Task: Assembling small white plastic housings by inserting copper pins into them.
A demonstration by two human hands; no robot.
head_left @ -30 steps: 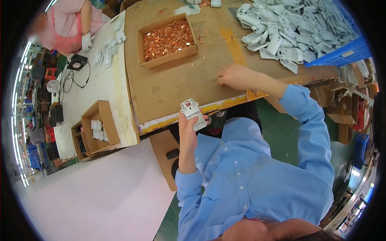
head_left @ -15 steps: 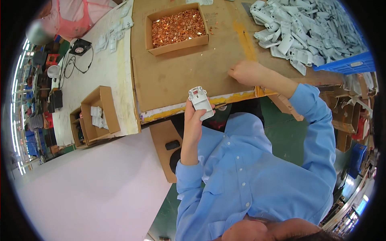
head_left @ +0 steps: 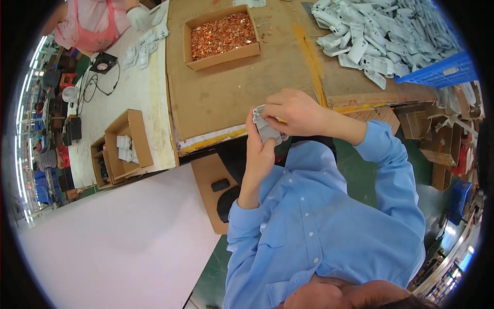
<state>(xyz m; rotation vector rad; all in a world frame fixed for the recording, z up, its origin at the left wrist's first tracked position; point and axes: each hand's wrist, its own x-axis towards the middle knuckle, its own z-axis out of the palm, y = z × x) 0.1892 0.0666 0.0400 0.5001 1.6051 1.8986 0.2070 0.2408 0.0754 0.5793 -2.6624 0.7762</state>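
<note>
A white plastic housing (head_left: 268, 133), a shallow oblong shell, lies in my left hand (head_left: 259, 157), whose fingers and thumb close round its sides. It is held tilted just off the table's near edge. My right hand (head_left: 297, 114) is over the shell's upper end, fingers bent and pinched together against it. Whatever those fingertips hold, if anything, is hidden. Beyond both hands stands an open cardboard box (head_left: 222, 61) filled with small copper-coloured metal pieces (head_left: 224, 38).
A large heap of similar white housings (head_left: 381, 38) lies at the far right beside a blue plastic crate (head_left: 445, 72). Cardboard (head_left: 206, 108) covers the table. At left are a small carton (head_left: 138, 139) with white parts and a co-worker's gloved hand (head_left: 138, 18).
My right hand has moved left from the tabletop onto the housing. My left hand has shifted slightly right with the housing. A co-worker's gloved hand has come into view at the upper left.
</note>
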